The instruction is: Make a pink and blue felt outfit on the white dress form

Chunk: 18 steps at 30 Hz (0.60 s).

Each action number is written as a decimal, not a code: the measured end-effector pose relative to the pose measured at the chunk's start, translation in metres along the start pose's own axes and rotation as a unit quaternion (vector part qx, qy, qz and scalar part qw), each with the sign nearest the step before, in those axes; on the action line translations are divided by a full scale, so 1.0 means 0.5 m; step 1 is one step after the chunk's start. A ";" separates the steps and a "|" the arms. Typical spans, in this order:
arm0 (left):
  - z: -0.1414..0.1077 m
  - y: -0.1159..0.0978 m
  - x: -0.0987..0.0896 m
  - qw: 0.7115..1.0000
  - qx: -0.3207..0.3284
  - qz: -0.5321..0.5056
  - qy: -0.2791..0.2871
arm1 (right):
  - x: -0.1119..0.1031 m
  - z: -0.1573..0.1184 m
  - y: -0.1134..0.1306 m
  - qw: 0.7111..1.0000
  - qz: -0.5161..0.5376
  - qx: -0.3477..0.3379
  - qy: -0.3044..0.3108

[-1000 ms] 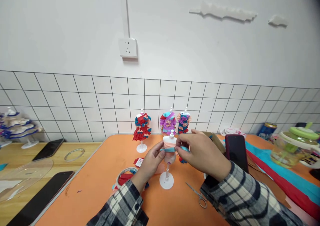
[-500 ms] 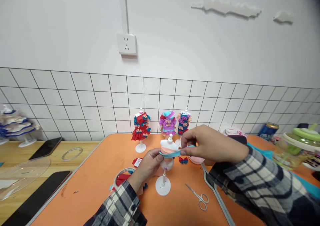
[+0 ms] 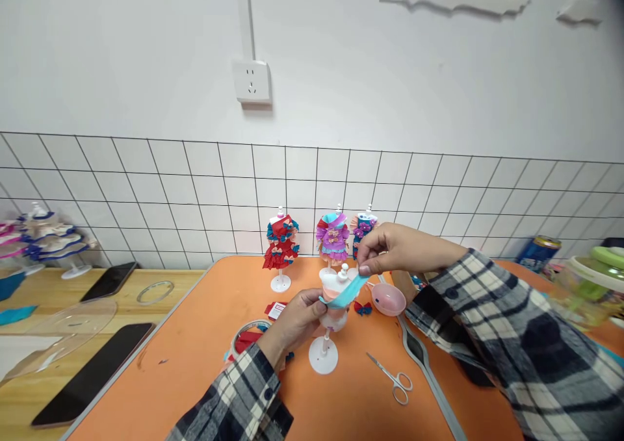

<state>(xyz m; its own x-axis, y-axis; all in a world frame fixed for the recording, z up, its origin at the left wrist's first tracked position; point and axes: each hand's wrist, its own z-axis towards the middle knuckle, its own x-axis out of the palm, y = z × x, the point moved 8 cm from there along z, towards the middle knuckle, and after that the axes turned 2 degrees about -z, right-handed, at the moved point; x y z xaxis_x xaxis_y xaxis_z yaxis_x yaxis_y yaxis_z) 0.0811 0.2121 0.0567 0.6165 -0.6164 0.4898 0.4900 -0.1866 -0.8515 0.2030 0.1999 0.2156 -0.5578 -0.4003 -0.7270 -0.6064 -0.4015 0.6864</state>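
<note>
A small white mannequin (image 3: pixel 336 321) on a round base (image 3: pixel 323 355) stands on the orange mat, a peach band round its chest. My left hand (image 3: pixel 299 317) is closed on its left side, thumb beside the near end of a light-blue ribbon (image 3: pixel 348 293). That ribbon runs slantwise across the mannequin's chest, up to the right. Its upper end is pinched between thumb and fingers of my right hand (image 3: pixel 390 249), raised right of the mannequin's neck. My left fingertips are hidden behind the torso.
Small scissors (image 3: pixel 392 379) lie on the mat, near a pink bowl (image 3: pixel 389 298), a red-and-blue bow (image 3: pixel 362 308) and a grey strap (image 3: pixel 429 369). A tape roll (image 3: pixel 238 340) sits left. Dressed mannequins (image 3: pixel 281 243) stand behind. Phones (image 3: pixel 95 373) lie on the wooden table.
My right hand has lifted the ribbon's right end, so the ribbon now slants upward instead of lying nearly level. My left hand stays at the mannequin. The view has shifted slightly.
</note>
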 end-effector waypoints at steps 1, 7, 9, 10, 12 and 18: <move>-0.002 0.001 0.001 1.000 -0.004 -0.004 0.003 | 0.006 0.005 -0.005 1.000 0.019 -0.005 0.012; -0.007 0.009 0.006 0.999 -0.027 -0.025 0.034 | 0.060 0.043 -0.054 0.981 0.184 -0.041 0.043; -0.007 0.012 0.006 0.998 -0.031 -0.038 0.039 | 0.086 0.057 -0.081 0.964 0.259 -0.046 0.035; -0.007 0.013 0.008 0.998 -0.031 -0.047 0.041 | 0.098 0.063 -0.094 0.953 0.300 -0.050 0.018; -0.007 0.014 0.012 0.997 -0.029 -0.064 0.042 | 0.123 0.072 -0.118 0.929 0.363 -0.057 -0.029; -0.004 0.018 0.026 0.990 -0.024 -0.131 0.043 | 0.197 0.064 -0.162 0.878 0.451 -0.076 -0.140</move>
<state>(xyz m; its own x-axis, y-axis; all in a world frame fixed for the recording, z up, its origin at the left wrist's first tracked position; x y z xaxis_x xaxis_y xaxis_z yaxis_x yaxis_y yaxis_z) 0.0920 0.2009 0.0551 0.4173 -0.6039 0.6790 0.5944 -0.3838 -0.7067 0.1790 0.2192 0.0878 -0.9024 -0.4028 0.1531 0.2257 -0.1390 0.9642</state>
